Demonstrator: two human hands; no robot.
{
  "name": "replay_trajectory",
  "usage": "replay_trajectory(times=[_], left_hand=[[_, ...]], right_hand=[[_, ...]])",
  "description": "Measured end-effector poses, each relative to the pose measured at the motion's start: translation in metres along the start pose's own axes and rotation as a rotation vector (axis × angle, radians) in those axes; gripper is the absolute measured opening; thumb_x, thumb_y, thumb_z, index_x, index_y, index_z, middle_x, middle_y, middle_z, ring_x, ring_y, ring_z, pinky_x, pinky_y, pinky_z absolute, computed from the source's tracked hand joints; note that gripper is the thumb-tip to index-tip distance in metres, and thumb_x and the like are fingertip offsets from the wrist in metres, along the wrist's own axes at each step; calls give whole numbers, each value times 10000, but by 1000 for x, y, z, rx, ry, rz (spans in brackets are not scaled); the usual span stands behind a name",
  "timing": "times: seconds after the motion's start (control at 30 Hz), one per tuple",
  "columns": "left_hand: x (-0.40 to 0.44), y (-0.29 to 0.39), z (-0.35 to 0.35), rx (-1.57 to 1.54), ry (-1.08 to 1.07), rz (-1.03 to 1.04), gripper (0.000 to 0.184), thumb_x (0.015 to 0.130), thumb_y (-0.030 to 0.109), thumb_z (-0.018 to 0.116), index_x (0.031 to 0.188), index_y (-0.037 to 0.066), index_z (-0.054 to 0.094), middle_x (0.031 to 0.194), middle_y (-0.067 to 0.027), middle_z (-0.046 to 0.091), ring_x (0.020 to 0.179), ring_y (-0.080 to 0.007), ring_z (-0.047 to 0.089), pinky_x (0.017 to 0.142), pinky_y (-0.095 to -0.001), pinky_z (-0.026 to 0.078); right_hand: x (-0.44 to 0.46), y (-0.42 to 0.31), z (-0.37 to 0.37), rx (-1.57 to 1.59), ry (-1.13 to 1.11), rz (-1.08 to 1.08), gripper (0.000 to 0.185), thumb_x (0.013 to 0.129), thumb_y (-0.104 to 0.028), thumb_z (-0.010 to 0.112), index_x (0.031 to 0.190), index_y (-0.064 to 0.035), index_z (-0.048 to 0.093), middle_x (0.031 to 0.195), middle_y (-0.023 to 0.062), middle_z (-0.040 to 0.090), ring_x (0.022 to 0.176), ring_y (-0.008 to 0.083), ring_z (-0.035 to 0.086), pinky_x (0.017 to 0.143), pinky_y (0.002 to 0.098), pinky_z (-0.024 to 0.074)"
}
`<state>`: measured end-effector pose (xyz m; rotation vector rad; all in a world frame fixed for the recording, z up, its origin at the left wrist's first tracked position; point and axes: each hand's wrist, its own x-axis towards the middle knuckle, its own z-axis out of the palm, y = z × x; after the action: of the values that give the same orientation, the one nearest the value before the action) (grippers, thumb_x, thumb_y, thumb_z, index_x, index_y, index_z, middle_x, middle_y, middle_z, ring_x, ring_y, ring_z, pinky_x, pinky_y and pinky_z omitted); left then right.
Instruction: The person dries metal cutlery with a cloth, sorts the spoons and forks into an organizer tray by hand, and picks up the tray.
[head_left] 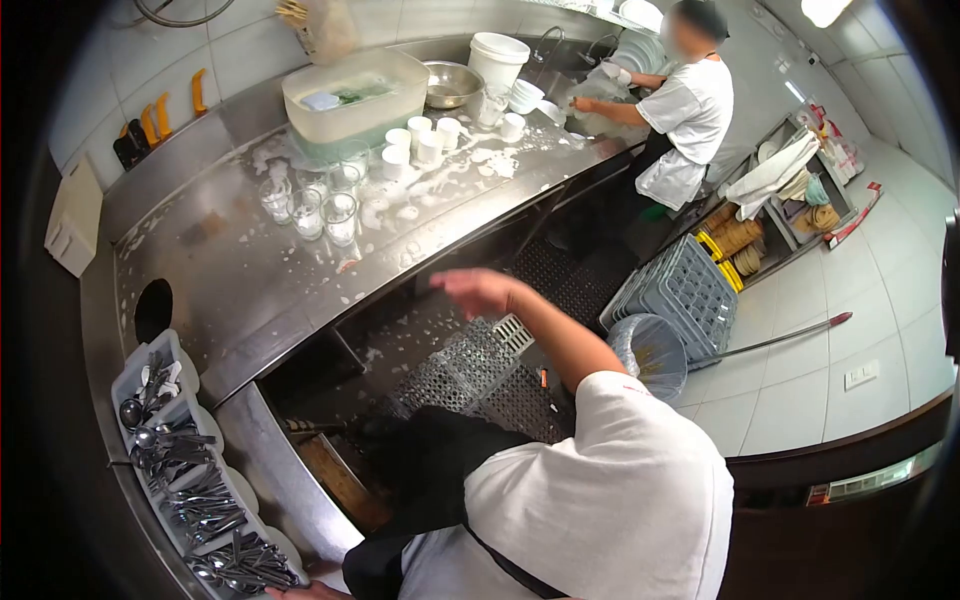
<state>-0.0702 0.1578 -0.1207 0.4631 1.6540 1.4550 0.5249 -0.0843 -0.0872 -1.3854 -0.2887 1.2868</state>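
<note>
My right hand (475,292) is held out over the floor in front of the steel counter (225,250), fingers stretched, with nothing in it. At the bottom edge, my left hand (308,592) is partly cut off; its fingers close on the near corner of a grey cutlery tray (240,490). Spoons, forks and other cutlery lie in the tray's compartments. Wet, soapy glasses (341,220) stand on the counter, beside several white cups (397,160).
A clear tub of water (355,100), a steel bowl (452,86) and a white bucket (497,60) stand at the back. A co-worker (690,110) works at the sink. Grey racks (685,295), a lined bin (650,355) and a round counter hole (154,310) are also visible.
</note>
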Motion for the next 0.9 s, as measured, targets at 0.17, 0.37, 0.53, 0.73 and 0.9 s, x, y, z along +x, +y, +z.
replay_trajectory(times=[0.17, 0.37, 0.53, 0.73, 0.9], left_hand=[[1, -1, -2, 8, 3, 10, 398, 938, 110, 464, 1300, 12, 596, 1226, -143, 592, 1037, -292, 576, 944, -451, 480], [7, 2, -9, 18, 17, 35, 396, 938, 111, 464, 1298, 13, 599, 1222, -143, 595, 1029, -293, 579, 941, -451, 482], [13, 1, -14, 31, 17, 66, 395, 938, 111, 464, 1296, 14, 600, 1218, -143, 597, 1022, -293, 582, 939, -451, 484], [8, 10, -11, 2, 79, 21, 391, 948, 121, 467, 1301, 10, 595, 1237, -144, 591, 1035, -292, 581, 957, -453, 478], [22, 3, -17, 28, 79, 18, 398, 965, 187, 517, 1303, -12, 580, 1244, -159, 593, 1043, -300, 590, 961, -456, 475]], right_hand=[[39, 227, -52, -1367, -5, 332, 435, 863, -195, 593, 1289, -112, 600, 896, 159, 694, 849, 343, 680, 773, 432, 543], [-43, 306, -38, -1116, -169, 799, 426, 875, -316, 619, 1235, -89, 626, 900, 150, 722, 740, 269, 710, 650, 418, 578], [-50, 324, -68, -1085, -80, 620, 455, 876, -317, 617, 1263, -77, 612, 884, 125, 729, 743, 232, 712, 678, 379, 579], [-42, 289, -61, -1023, 358, 417, 466, 848, -327, 629, 1221, -47, 647, 917, 140, 730, 828, 242, 711, 807, 376, 545], [-35, 260, -35, -1006, 295, 418, 486, 847, -371, 638, 1215, -55, 653, 961, 160, 726, 872, 273, 706, 857, 396, 531]])
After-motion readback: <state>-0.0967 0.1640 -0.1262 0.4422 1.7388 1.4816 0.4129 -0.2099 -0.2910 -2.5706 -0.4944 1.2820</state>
